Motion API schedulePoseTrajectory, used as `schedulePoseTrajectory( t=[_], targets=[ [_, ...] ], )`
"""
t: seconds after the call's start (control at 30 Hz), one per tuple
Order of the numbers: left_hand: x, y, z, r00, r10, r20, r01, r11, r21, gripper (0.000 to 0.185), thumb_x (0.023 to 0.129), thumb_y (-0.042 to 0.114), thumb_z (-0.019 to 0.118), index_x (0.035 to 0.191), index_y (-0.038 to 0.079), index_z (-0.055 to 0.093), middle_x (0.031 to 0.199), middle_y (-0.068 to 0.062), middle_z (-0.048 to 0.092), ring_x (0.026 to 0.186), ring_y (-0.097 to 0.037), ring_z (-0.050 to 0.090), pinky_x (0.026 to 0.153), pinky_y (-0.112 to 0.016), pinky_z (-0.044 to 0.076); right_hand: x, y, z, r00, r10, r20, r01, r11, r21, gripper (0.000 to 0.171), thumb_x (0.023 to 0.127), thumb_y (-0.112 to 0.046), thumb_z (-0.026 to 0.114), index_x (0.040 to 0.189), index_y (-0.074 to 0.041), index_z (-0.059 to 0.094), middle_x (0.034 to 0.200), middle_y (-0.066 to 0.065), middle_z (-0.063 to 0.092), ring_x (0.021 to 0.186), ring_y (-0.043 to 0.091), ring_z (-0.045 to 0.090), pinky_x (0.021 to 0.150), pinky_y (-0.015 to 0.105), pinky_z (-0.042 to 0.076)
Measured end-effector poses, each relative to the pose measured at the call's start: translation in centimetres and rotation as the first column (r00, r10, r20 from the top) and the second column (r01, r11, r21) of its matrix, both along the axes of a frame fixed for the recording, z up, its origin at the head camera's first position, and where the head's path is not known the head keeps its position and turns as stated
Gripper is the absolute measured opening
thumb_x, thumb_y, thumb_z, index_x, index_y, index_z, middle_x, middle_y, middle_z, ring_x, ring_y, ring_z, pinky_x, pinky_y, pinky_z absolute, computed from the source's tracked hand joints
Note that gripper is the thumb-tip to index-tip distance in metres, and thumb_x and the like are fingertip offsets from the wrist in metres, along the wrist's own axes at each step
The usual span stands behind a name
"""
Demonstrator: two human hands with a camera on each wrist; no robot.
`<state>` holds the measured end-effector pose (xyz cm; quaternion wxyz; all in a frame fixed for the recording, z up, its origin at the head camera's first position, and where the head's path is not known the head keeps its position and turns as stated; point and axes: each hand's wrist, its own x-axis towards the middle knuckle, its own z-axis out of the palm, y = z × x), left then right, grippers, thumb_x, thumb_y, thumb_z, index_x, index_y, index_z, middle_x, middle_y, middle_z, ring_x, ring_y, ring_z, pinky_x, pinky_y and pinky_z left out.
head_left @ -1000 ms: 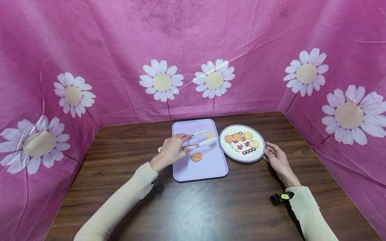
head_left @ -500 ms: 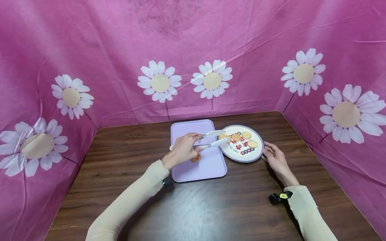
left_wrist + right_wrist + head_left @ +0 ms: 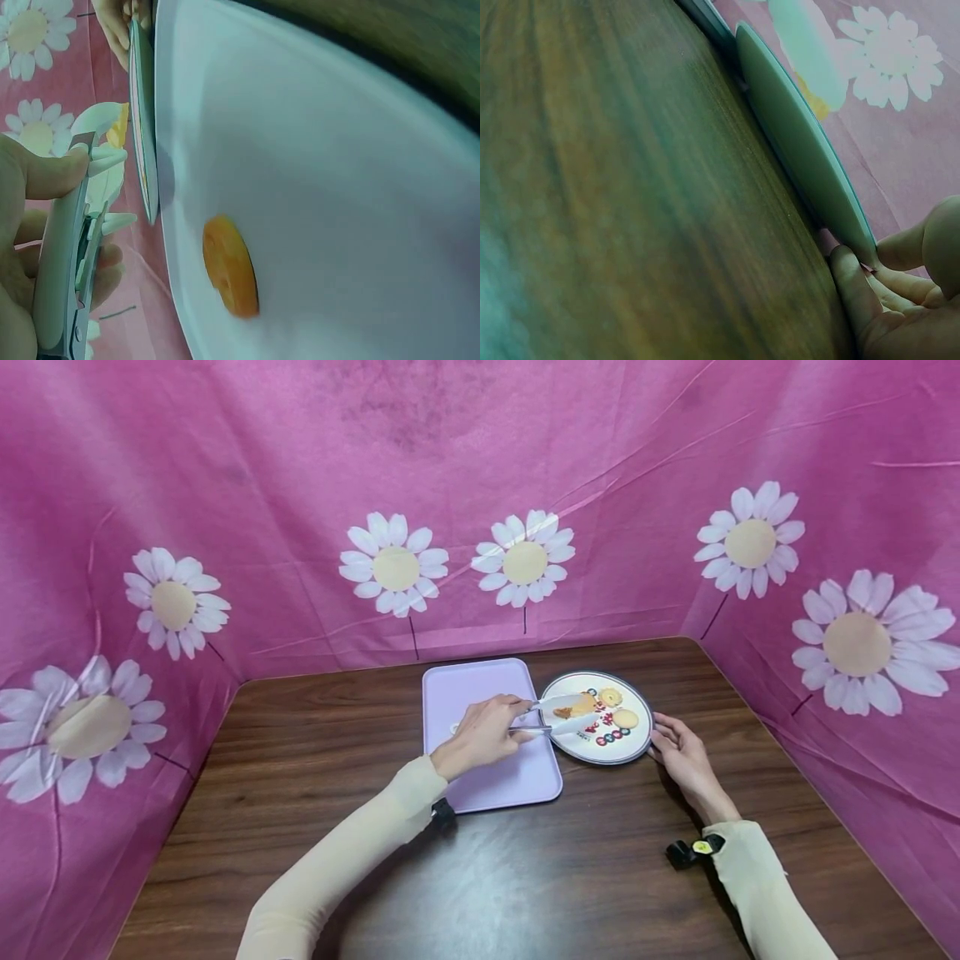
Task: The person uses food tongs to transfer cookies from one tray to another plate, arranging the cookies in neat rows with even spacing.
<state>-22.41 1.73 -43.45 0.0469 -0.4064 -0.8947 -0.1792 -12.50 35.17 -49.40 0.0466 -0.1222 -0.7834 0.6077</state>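
Observation:
My left hand [image 3: 483,731] grips a pair of tongs [image 3: 64,255] with pale tips. The tips reach over the left part of the round white plate [image 3: 633,746], with a yellow cookie [image 3: 118,129] between them in the left wrist view. On the plate lie several cookies, among them a plain oval one [image 3: 625,718] and a round ridged one [image 3: 611,697]. My right hand [image 3: 686,764] pinches the plate's right rim, thumb on top and fingers below. A pretzel-shaped cookie [image 3: 229,266] lies on the lilac tray [image 3: 517,785], hidden behind my left hand in the head view.
Tray and plate stand side by side on a dark wooden table [image 3: 322,727], the plate's left rim right at the tray's edge. A pink cloth [image 3: 465,443] with large daisies hangs around the table's back and sides.
My left hand has moved right with the tongs, carrying the yellow cookie from the tray to over the plate. My right hand has stayed at the plate's rim.

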Motion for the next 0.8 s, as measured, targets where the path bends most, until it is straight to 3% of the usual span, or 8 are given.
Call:
schedulePoseTrajectory(
  t=[0.13,0.3,0.5,0.57,0.67,0.8],
  targets=[
    [0.2,1.1,-0.1,1.0,-0.015,-0.006,0.015,1.0,-0.023,0.052,0.095,0.035,0.075,0.142,0.014,0.065,0.132,-0.001,0.073,0.115,-0.017,0.07,0.084,-0.04,0.062,0.1,0.1,0.0,1.0,0.006,-0.022,-0.006,1.0,-0.015,0.055,0.112,-0.013,0.042,0.159,0.01,0.026,0.14,0.02,0.054,0.103,-0.019,0.056,0.088,0.007,0.052],
    [0.3,2.1,-0.4,0.999,-0.031,-0.018,0.03,0.999,-0.032,0.048,0.095,0.035,0.075,0.137,0.013,0.068,0.117,-0.001,0.075,0.104,-0.016,0.07,0.079,-0.037,0.061,0.1,0.1,0.0,0.999,0.006,-0.045,-0.008,0.999,-0.049,0.055,0.111,-0.012,0.044,0.158,0.011,0.027,0.122,-0.008,0.06,0.104,-0.018,0.058,0.088,0.008,0.052],
    [0.3,2.7,-0.5,0.999,-0.046,-0.012,0.046,0.998,-0.031,0.045,0.094,0.032,0.075,0.134,0.013,0.069,0.107,-0.001,0.073,0.098,-0.016,0.067,0.074,-0.037,0.06,0.1,0.1,-0.1,0.998,0.004,-0.061,-0.008,0.998,-0.064,0.055,0.111,-0.011,0.044,0.157,0.012,0.027,0.113,-0.02,0.059,0.103,-0.017,0.058,0.087,0.008,0.052],
    [0.3,2.9,-0.5,0.999,-0.051,-0.014,0.05,0.998,-0.029,0.041,0.094,0.032,0.075,0.129,0.013,0.071,0.104,-0.001,0.073,0.097,-0.016,0.067,0.071,-0.037,0.059,0.1,0.1,-0.1,0.998,0.003,-0.058,-0.006,0.998,-0.057,0.055,0.111,-0.011,0.044,0.157,0.012,0.027,0.116,-0.016,0.06,0.103,-0.017,0.058,0.087,0.008,0.053],
    [0.2,3.1,-0.6,0.998,-0.056,-0.022,0.055,0.998,-0.03,0.036,0.093,0.031,0.074,0.124,0.013,0.072,0.102,0.0,0.073,0.095,-0.016,0.067,0.068,-0.036,0.059,0.0,0.1,-0.1,0.999,0.003,-0.041,-0.005,0.999,-0.032,0.055,0.111,-0.012,0.044,0.158,0.011,0.027,0.13,0.005,0.06,0.103,-0.018,0.058,0.088,0.008,0.052],
    [0.0,3.5,-0.6,0.998,-0.054,-0.034,0.052,0.998,-0.045,0.044,0.094,0.032,0.074,0.134,0.013,0.069,0.111,0.0,0.074,0.094,-0.015,0.067,0.067,-0.033,0.058,-0.1,0.0,-0.1,1.0,0.003,-0.016,-0.003,1.0,-0.007,0.055,0.112,-0.013,0.041,0.159,0.009,0.026,0.148,0.031,0.046,0.103,-0.02,0.055,0.087,0.007,0.052]
  ],
)
